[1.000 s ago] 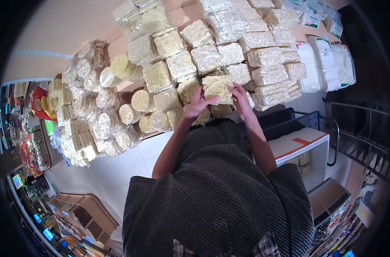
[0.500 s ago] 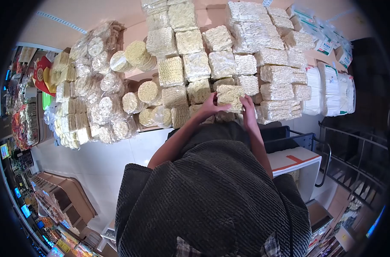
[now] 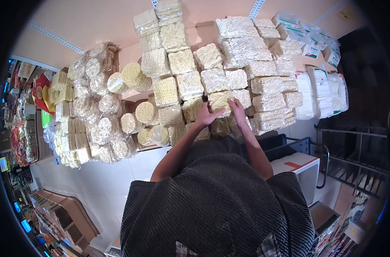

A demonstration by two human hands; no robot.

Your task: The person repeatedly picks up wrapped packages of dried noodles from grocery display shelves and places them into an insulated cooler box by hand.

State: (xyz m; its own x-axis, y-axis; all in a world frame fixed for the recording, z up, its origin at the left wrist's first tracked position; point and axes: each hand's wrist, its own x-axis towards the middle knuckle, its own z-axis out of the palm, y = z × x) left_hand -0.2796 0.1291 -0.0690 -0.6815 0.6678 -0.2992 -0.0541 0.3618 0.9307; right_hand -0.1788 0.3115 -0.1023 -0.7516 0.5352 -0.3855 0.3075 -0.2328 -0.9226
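Observation:
A square block of dried noodles (image 3: pixel 220 102) is held between my two hands, at the front of the stacked noodle packs. My left hand (image 3: pixel 207 115) grips its left side, thumb across the near face. At its right edge are the fingers of my right hand (image 3: pixel 237 112). Just behind the block stands a wrapped square noodle pack (image 3: pixel 213 80). Another wrapped noodle pack (image 3: pixel 192 109) is beside my left hand, and pale noodle packs (image 3: pixel 268 103) are stacked to the right of my right hand.
Round noodle packs (image 3: pixel 147 112) and bagged bundles (image 3: pixel 107 105) fill the shelf's left part. White packages (image 3: pixel 319 92) stand at the right. A cart with a metal handle (image 3: pixel 325 165) and a white foam box (image 3: pixel 304 167) are at my right. Brown shelving (image 3: pixel 70 214) is lower left.
The view has shifted. Both hands still hold the noodle block, which now sits close against the stacked packs and looks more tilted.

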